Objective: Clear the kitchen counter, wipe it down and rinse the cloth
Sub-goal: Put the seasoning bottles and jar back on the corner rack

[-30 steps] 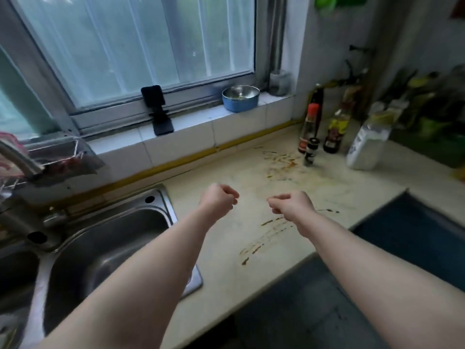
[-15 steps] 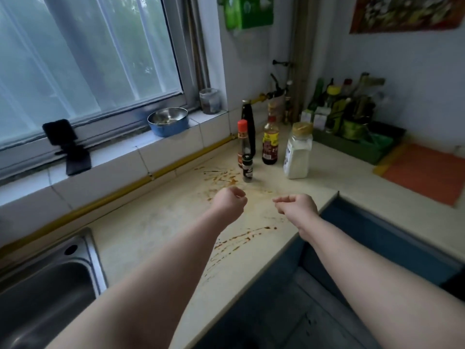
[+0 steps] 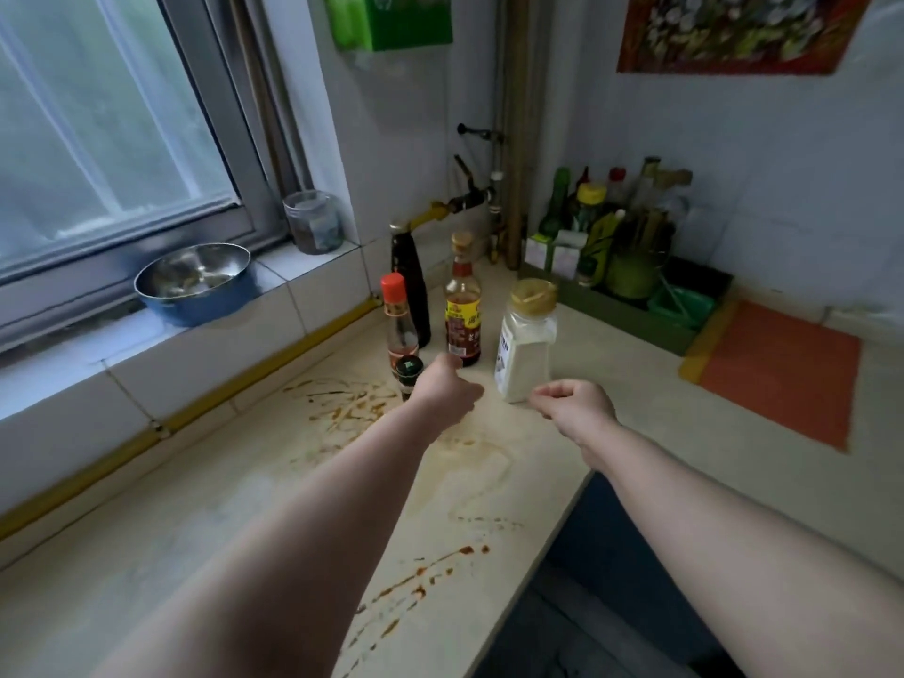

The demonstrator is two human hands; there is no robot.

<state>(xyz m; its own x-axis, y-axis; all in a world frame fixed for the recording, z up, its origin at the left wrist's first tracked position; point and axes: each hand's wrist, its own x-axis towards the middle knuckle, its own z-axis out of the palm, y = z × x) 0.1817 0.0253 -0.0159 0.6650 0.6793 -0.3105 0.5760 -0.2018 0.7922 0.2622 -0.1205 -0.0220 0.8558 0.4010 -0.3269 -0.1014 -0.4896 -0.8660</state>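
pale counter fills the lower left and middle of the frame and bends round the corner toward the right edge. brown sauce stains are smeared mid-frame, with more streaks lower centre near the counter's front edge. window takes the upper left, with a tiled sill under it. both bare forearms reach in from the bottom.

orange mat lies flat on the counter at right. green tray sits in the back corner, crowded with bottles and boxes (too blurred to sort). blue bowl with a metal inside stands on the sill, glass jar to its right on the same sill.

four containers stand upright, close together, centre frame: dark bottle at the back, yellow-label bottle right of it, red-cap bottle in front of the dark one, white jar with a yellow lid furthest right.

left hand is a closed fist holding nothing, just beside the small green-cap bottle; contact cannot be told. right hand has fingers curled in, empty, just in front of the white jar's base.
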